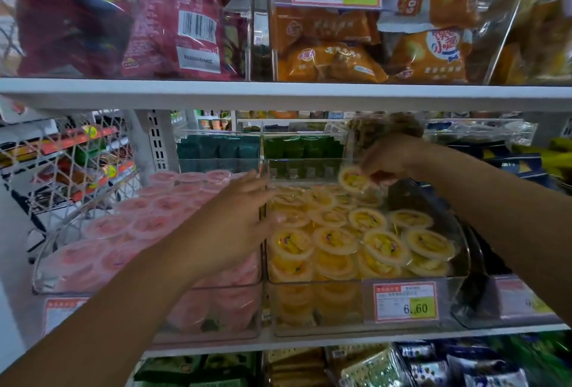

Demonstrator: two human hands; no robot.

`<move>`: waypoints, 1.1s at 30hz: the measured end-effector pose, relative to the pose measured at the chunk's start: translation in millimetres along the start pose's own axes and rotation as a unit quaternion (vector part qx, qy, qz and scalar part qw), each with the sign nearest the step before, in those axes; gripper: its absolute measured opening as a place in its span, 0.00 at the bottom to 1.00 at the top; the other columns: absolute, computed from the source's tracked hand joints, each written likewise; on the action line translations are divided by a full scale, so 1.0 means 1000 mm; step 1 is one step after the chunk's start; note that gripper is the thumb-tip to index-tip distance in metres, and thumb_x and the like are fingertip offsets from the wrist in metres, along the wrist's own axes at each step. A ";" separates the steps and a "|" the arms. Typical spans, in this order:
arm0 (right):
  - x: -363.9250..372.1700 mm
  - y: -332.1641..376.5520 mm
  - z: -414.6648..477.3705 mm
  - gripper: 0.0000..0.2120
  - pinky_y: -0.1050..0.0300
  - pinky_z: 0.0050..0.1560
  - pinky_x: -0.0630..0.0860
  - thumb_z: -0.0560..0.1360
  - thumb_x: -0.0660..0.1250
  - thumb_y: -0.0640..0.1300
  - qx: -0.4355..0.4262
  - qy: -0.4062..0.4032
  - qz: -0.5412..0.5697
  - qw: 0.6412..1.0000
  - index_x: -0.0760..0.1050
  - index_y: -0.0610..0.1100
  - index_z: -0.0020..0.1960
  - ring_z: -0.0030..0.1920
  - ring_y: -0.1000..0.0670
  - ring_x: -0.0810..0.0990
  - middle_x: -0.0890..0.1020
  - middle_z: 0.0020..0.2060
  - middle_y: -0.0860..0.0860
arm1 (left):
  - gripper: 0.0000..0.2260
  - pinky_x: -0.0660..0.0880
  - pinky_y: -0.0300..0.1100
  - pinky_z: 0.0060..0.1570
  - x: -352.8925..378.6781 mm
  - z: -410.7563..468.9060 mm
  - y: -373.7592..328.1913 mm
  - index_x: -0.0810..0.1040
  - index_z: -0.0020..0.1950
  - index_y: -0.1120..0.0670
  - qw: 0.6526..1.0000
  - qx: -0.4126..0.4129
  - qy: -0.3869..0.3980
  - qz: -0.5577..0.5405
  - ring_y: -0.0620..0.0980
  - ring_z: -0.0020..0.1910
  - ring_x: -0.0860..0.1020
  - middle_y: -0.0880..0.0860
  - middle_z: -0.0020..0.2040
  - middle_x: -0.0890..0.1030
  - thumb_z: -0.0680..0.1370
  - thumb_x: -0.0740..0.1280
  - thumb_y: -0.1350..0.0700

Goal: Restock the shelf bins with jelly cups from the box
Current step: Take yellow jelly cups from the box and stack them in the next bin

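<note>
right hand (387,163) pinches a yellow jelly cup (354,178) by its rim over the back of the yellow bin (309,282), left hand (238,216) flat, fingers straight, at that bin's left wall; cup likely light, slick, thin-lidded, so grip the rim.

White shelf (309,341) carries pink-cup bin (216,309) beside yellow-cup bin (312,312).
</note>
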State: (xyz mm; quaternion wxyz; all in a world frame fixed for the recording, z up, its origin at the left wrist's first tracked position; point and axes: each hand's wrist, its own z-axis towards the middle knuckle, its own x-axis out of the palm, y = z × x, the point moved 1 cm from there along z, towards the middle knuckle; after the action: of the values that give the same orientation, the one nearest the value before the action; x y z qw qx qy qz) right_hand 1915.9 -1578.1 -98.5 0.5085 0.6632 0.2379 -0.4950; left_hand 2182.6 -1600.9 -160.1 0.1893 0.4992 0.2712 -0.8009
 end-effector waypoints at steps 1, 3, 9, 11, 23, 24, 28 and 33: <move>0.004 -0.003 0.002 0.06 0.62 0.28 0.71 0.77 0.66 0.36 0.024 0.024 -0.003 0.999 0.78 0.36 0.42 0.26 0.52 0.73 0.79 0.29 0.45 | 0.24 0.43 0.36 0.73 0.003 -0.001 0.002 0.61 0.77 0.45 1.000 0.004 0.015 -0.001 0.41 0.77 0.45 0.42 0.79 0.52 0.81 0.58 0.44; 0.015 -0.007 0.006 0.04 0.64 0.25 0.68 0.76 0.66 0.35 0.061 0.063 0.014 0.996 0.78 0.34 0.45 0.25 0.53 0.72 0.78 0.29 0.45 | 0.22 0.44 0.37 0.74 0.007 -0.002 0.005 0.62 0.76 0.45 1.000 0.009 0.021 -0.012 0.41 0.78 0.46 0.42 0.78 0.54 0.82 0.57 0.45; 0.023 -0.013 0.016 0.10 0.54 0.44 0.78 0.74 0.69 0.36 0.039 0.054 0.029 0.997 0.79 0.32 0.54 0.38 0.47 0.79 0.83 0.42 0.38 | 0.21 0.45 0.35 0.72 0.004 -0.006 0.002 0.66 0.75 0.45 0.999 0.019 -0.024 -0.033 0.41 0.77 0.48 0.42 0.77 0.60 0.82 0.59 0.48; 0.015 -0.012 0.004 0.08 0.57 0.41 0.75 0.75 0.67 0.36 0.004 0.007 -0.019 1.000 0.80 0.34 0.52 0.36 0.49 0.77 0.80 0.40 0.40 | 0.21 0.45 0.32 0.70 0.000 -0.015 -0.003 0.66 0.74 0.43 0.996 0.024 -0.076 -0.031 0.36 0.76 0.49 0.40 0.76 0.61 0.81 0.59 0.47; 0.094 -0.040 -0.210 0.11 0.63 0.33 0.75 0.75 0.65 0.46 -0.157 0.263 0.242 0.921 0.81 0.48 0.55 0.32 0.55 0.79 0.85 0.38 0.50 | 0.09 0.68 0.21 0.51 0.074 -0.165 -0.049 0.76 0.55 0.28 0.964 -0.027 0.050 -0.260 0.25 0.56 0.71 0.24 0.56 0.73 0.78 0.60 0.40; 0.127 -0.052 -0.215 0.10 0.64 0.33 0.75 0.76 0.64 0.45 -0.125 0.335 0.236 0.904 0.80 0.47 0.56 0.33 0.56 0.80 0.85 0.38 0.51 | 0.11 0.68 0.21 0.50 0.099 -0.178 -0.046 0.75 0.58 0.29 0.959 -0.059 0.116 -0.253 0.26 0.56 0.72 0.24 0.56 0.72 0.79 0.60 0.41; 0.293 -0.124 -0.228 0.09 0.63 0.38 0.77 0.81 0.61 0.41 0.043 0.441 0.229 0.867 0.75 0.44 0.59 0.38 0.54 0.80 0.82 0.41 0.49 | 0.15 0.73 0.39 0.59 0.227 -0.244 -0.019 0.73 0.68 0.43 0.929 -0.152 0.252 -0.222 0.41 0.58 0.75 0.41 0.62 0.75 0.81 0.62 0.48; 0.448 -0.209 -0.261 0.14 0.58 0.43 0.75 0.81 0.59 0.40 0.274 0.418 0.268 0.824 0.73 0.39 0.65 0.49 0.45 0.80 0.79 0.51 0.44 | 0.17 0.73 0.48 0.60 0.352 -0.331 0.011 0.70 0.72 0.52 0.846 -0.275 0.391 -0.235 0.52 0.62 0.76 0.52 0.67 0.76 0.83 0.60 0.54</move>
State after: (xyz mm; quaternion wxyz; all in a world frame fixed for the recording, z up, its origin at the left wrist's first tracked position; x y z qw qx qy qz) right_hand 2030.8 -1347.8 -595.0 0.2705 0.9561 0.0951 -0.0598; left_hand 2268.2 -1414.4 -598.3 0.0030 0.6197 0.6414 -0.4523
